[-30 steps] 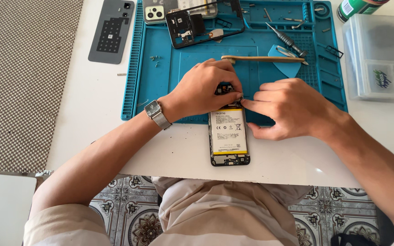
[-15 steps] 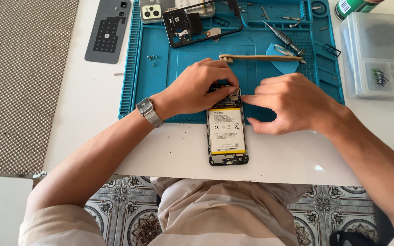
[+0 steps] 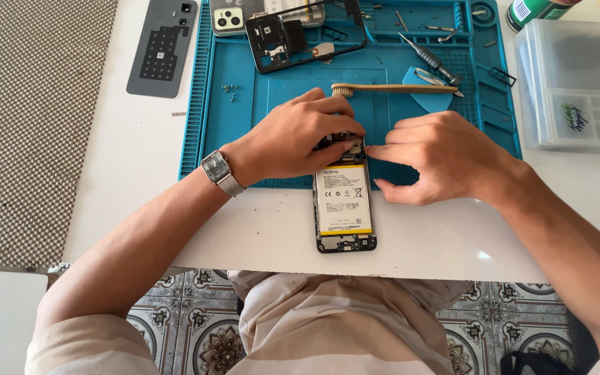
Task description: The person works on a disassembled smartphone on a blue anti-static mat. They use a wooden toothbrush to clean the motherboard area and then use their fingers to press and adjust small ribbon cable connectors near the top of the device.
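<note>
Both hands rest on the far end of an opened phone on the tabletop. The left hand curls over it; the right hand presses its fingertips together at its edge. Whether either pinches anything, I cannot tell.

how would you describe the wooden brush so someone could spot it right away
Start at the blue mat on the white table. Just beyond both hands, the brush lies flat across the mat, bristle head to the left. It is the only pale wooden thing there; the tools nearby, like the screwdriver, are dark metal.
</note>
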